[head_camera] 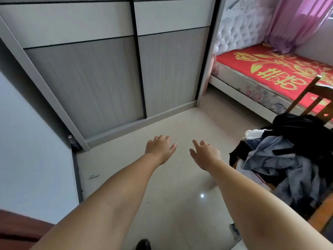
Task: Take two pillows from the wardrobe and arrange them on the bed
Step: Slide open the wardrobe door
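Head view: closed wardrobe beyond empty hands.

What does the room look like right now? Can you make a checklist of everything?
Surface: pale floor, bare and shiny.
Job's things: wardrobe doors shut; no pillows seen; bed has a red cover.
Clutter: clothes pile on a wooden chair.
Grippers: left hand and right hand empty, fingers spread, reaching forward.
Cables: nothing seen.
Surroundings: pink curtain, white wall.
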Available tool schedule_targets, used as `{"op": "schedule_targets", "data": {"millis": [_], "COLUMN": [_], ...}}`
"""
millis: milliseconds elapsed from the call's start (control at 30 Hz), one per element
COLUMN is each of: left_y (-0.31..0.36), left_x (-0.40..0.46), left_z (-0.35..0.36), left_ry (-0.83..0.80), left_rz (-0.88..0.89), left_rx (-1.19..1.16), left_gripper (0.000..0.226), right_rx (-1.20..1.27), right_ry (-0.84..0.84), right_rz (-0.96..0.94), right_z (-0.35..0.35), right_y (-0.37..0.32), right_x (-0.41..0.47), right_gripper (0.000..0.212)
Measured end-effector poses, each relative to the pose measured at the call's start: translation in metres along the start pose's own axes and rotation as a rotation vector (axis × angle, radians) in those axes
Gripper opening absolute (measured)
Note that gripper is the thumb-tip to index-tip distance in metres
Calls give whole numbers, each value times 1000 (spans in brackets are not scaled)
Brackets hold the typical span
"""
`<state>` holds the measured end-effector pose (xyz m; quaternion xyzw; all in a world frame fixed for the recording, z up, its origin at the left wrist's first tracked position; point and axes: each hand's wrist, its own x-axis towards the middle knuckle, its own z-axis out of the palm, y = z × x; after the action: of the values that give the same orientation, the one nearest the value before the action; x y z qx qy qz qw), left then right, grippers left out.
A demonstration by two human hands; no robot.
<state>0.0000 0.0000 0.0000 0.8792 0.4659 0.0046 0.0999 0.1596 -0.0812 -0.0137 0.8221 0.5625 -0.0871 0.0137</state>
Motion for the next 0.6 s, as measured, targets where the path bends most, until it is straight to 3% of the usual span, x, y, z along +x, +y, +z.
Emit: {"op": "schedule_targets", "data": {"millis": [333,600], "left_y": [-7,9], "left_x": [205,384], "left_z": [-10,-53], "left_ry": [-56,-68], "left_rz": [107,180], "left_rx": [47,63], "left_gripper": [48,51], "right_rx": [-104,-3], "right_ry": [-55,25], "right_rz": [99,144], "right_z": [-30,-87], "right_y": [40,83], "right_x": [184,336], "right_gripper": [48,47]}}
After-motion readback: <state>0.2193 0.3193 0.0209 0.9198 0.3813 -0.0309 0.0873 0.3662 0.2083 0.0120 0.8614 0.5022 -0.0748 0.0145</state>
